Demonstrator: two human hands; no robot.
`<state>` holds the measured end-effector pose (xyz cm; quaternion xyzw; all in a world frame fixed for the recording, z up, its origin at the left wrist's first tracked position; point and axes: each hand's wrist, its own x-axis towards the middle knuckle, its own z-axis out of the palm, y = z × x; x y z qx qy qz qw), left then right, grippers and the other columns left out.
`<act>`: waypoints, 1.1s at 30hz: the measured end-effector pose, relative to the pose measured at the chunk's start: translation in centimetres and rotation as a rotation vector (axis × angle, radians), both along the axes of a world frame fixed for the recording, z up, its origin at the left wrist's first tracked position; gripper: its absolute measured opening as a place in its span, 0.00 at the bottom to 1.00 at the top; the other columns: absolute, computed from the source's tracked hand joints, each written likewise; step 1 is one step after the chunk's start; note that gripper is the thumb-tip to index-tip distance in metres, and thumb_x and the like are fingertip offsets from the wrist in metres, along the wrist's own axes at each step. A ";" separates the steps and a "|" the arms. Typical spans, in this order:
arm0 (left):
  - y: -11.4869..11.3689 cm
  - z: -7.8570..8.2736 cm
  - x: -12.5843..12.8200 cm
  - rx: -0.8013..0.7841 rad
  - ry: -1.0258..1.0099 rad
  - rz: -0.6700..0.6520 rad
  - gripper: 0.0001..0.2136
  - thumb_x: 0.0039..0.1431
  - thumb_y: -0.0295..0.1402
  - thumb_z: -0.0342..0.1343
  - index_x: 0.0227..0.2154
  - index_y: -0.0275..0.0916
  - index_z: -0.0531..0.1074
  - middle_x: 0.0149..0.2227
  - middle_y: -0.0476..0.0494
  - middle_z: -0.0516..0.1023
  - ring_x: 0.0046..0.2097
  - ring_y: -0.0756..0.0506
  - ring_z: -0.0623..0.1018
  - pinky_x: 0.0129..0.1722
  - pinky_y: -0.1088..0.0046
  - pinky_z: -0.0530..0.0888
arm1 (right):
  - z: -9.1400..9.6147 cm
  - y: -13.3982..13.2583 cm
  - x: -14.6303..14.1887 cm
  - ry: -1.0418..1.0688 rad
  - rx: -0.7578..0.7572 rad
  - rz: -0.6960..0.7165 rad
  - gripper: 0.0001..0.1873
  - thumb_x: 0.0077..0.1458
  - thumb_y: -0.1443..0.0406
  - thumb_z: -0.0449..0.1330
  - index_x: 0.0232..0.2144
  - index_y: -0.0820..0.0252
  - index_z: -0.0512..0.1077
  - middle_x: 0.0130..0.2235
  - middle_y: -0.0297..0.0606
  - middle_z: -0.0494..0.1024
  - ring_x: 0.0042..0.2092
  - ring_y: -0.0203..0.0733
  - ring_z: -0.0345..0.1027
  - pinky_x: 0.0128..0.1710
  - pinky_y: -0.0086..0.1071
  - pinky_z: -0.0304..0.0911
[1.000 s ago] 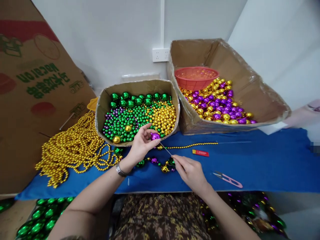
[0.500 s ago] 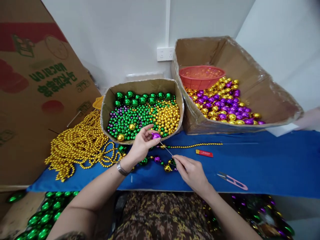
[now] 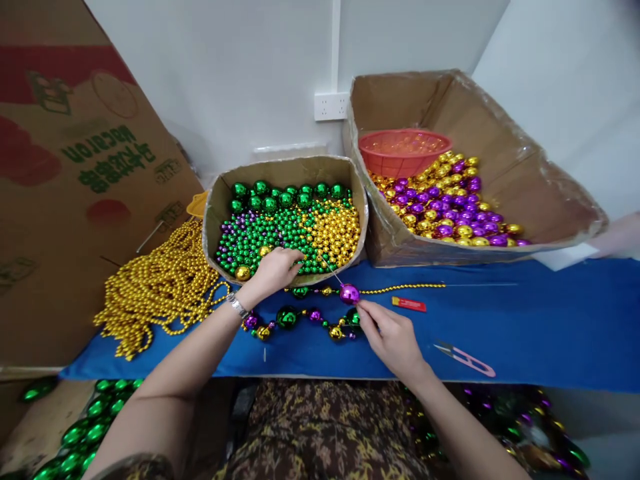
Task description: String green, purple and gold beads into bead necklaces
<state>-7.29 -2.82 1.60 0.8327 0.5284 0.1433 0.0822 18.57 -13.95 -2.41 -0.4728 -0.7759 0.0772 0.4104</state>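
In my right hand [image 3: 393, 333] a thin needle [image 3: 334, 272] is pinched, pointing up and left. A large shiny purple bead [image 3: 349, 294] is on it, right at my fingertips. My left hand [image 3: 280, 267] reaches over the near rim of the middle cardboard box [image 3: 285, 167], its fingers bent close together among small green beads [image 3: 260, 240]. What sits between those fingertips is hidden. Below lies a string of mixed green, gold and purple beads, with a big green bead [image 3: 287, 318] on it. A strand of small gold beads [image 3: 400, 289] runs to the right and ends in thin thread.
A red and yellow lighter [image 3: 409, 304] and pink thread snips [image 3: 465, 360] lie on the blue cloth [image 3: 550, 320]. Gold bead strands [image 3: 160, 287] are heaped on the left. A larger box [image 3: 525, 167] with purple and gold beads and a red basket [image 3: 405, 150] stands at right.
My left hand has let go of the purple bead and moved left onto the small beads. The purple bead now sits down the needle at my right fingertips.
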 end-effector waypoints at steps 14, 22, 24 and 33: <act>2.3 -1.6 0.3 -0.046 0.031 0.131 0.07 0.58 0.28 0.54 0.37 0.37 0.75 0.36 0.38 0.79 0.43 0.39 0.75 0.40 0.64 0.70 | -1.1 -0.1 -0.6 -0.006 -0.005 0.030 0.11 0.65 0.67 0.51 0.42 0.61 0.73 0.37 0.40 0.82 0.35 0.40 0.77 0.38 0.30 0.71; -1.4 0.5 0.9 -0.715 -1.401 0.136 0.16 0.52 0.41 0.64 0.39 0.36 0.75 0.35 0.41 0.80 0.35 0.48 0.78 0.31 0.76 0.73 | -1.0 -0.2 -1.0 -0.009 -0.040 0.062 0.11 0.65 0.67 0.51 0.42 0.60 0.73 0.37 0.40 0.82 0.35 0.40 0.77 0.37 0.31 0.70; -2.0 0.8 1.3 -0.772 -1.473 0.135 0.14 0.51 0.39 0.66 0.38 0.35 0.75 0.35 0.41 0.80 0.34 0.49 0.78 0.30 0.78 0.73 | -0.8 -0.2 -1.1 -0.002 -0.034 0.070 0.11 0.65 0.67 0.51 0.42 0.60 0.73 0.37 0.40 0.82 0.35 0.40 0.77 0.38 0.31 0.70; -2.5 0.4 1.7 -0.834 -1.529 0.098 0.12 0.56 0.38 0.62 0.39 0.35 0.76 0.35 0.40 0.80 0.35 0.49 0.79 0.32 0.76 0.75 | -0.6 -0.4 -0.9 -0.009 -0.021 0.059 0.11 0.65 0.67 0.51 0.42 0.60 0.73 0.36 0.40 0.82 0.35 0.39 0.77 0.37 0.30 0.70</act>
